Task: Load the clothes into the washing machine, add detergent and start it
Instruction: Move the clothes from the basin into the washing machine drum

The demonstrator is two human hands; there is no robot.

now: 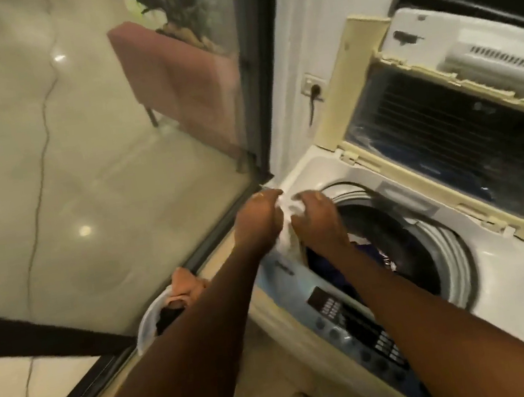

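A white top-loading washing machine stands at the right with its lid raised. Dark and purple clothes lie in its drum. My left hand and my right hand are both closed on a small white cloth, held over the drum's left rim. The cloth hangs down between the two hands. The control panel with its buttons runs along the machine's near edge, partly hidden by my right forearm.
A white laundry basket with an orange garment and dark clothes sits on the floor left of the machine. A glass sliding door with a dark frame fills the left. A wall socket is behind the machine.
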